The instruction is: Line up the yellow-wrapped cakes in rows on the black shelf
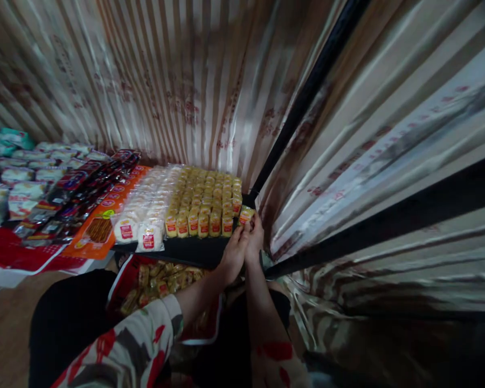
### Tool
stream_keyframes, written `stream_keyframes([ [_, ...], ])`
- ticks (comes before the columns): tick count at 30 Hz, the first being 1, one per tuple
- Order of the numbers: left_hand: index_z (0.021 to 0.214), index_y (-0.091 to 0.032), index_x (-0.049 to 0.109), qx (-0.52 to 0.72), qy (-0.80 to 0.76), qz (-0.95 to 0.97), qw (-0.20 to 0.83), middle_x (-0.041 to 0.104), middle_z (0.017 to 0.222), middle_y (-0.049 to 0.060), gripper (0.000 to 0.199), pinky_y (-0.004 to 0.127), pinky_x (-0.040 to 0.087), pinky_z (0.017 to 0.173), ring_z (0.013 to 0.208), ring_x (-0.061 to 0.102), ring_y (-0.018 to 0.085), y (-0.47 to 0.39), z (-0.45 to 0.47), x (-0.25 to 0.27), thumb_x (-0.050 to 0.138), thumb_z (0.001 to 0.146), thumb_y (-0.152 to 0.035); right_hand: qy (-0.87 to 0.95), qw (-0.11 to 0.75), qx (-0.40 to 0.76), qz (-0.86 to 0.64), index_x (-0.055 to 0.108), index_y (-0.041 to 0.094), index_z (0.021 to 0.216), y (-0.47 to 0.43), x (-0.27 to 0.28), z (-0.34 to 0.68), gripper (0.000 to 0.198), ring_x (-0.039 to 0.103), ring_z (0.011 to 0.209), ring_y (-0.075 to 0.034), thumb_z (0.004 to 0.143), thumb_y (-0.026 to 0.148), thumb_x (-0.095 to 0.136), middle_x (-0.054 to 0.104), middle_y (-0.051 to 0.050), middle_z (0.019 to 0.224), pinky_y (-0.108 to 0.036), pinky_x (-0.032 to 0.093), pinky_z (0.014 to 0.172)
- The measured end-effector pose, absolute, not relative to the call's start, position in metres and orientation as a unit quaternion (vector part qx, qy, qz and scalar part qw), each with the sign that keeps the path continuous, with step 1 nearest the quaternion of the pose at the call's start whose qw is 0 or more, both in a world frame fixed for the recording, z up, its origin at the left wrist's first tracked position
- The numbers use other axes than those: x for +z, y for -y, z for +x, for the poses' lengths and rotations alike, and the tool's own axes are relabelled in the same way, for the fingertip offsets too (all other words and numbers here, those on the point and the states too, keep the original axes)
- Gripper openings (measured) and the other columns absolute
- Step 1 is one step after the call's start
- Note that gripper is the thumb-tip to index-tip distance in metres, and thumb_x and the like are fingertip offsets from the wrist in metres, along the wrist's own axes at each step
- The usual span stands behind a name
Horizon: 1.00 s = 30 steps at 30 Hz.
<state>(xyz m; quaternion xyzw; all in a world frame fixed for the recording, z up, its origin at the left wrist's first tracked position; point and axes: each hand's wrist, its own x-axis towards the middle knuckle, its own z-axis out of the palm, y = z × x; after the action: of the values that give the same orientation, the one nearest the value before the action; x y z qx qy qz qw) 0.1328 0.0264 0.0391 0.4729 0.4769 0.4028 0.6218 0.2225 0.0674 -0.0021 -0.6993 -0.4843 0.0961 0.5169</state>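
Observation:
Both my hands meet at the right end of a dark shelf. Between their fingertips is a small yellow snack packet with an orange-red label. My right hand is closed on its right side. From below, my left hand is closed on it too, its fingers pressed against the right hand. Just left of the packet stand tight rows of matching yellow snack packets, upright with labels facing me. Below the shelf, an open red bag or box holds loose packets of the same kind.
Left along the shelf are white round-cake packets, an orange snack bag, dark packets, white packets and green packets. A striped curtain hangs behind. Black poles run close on the right.

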Motion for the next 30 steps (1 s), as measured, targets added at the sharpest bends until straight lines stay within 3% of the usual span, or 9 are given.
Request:
stream_keyframes([
  [5,0.129,-0.018,0.052,0.398,-0.495,0.454,0.625,0.047,0.14,0.007,0.045,0.033,0.027,0.112,0.132,0.039,0.022,-0.044,0.138,0.028,0.046,0.09,-0.039,0.476,0.529,0.148,-0.687,0.051,0.02,0.127,-0.093,-0.016,0.223,0.047,0.059,0.102,-0.019,0.083,0.033,0.039,0.065,-0.006,0.115,-0.033,0.046,0.091],
  [11,0.13,-0.013,0.052,0.413,-0.49,0.476,0.603,0.047,0.14,0.009,0.044,0.032,0.026,0.113,0.132,0.04,0.021,-0.044,0.139,0.011,0.042,0.089,-0.028,0.435,0.552,0.201,-0.683,0.054,0.014,0.121,-0.099,-0.03,0.222,0.048,0.06,0.101,-0.021,0.079,0.037,0.045,0.062,-0.013,0.117,-0.036,0.048,0.09],
  [22,0.127,-0.015,0.055,0.372,-0.529,0.503,0.573,0.055,0.132,0.007,0.043,0.034,0.03,0.111,0.128,0.045,0.021,-0.042,0.132,0.017,0.041,0.087,-0.021,0.427,0.524,0.179,-0.715,0.052,0.019,0.088,-0.097,-0.03,0.217,0.026,0.062,0.078,-0.019,0.078,0.043,0.048,0.063,-0.005,0.083,-0.035,0.05,0.077],
  [26,0.121,-0.017,0.06,0.364,-0.533,0.536,0.544,0.061,0.125,0.006,0.039,0.033,0.031,0.11,0.122,0.051,0.021,-0.038,0.128,0.024,0.041,0.087,-0.018,0.439,0.529,0.126,-0.715,0.055,0.018,0.086,-0.095,-0.029,0.216,0.024,0.059,0.088,-0.02,0.079,0.04,0.048,0.062,-0.009,0.091,-0.038,0.047,0.086],
  [30,0.113,-0.019,0.063,0.369,-0.529,0.562,0.518,0.065,0.117,0.005,0.035,0.031,0.04,0.102,0.111,0.058,0.019,-0.028,0.115,0.03,0.045,0.084,-0.015,0.441,0.555,0.086,-0.7,0.058,0.012,0.098,-0.084,-0.016,0.208,0.032,0.055,0.101,-0.022,0.08,0.036,0.046,0.059,-0.015,0.107,-0.039,0.044,0.092],
])
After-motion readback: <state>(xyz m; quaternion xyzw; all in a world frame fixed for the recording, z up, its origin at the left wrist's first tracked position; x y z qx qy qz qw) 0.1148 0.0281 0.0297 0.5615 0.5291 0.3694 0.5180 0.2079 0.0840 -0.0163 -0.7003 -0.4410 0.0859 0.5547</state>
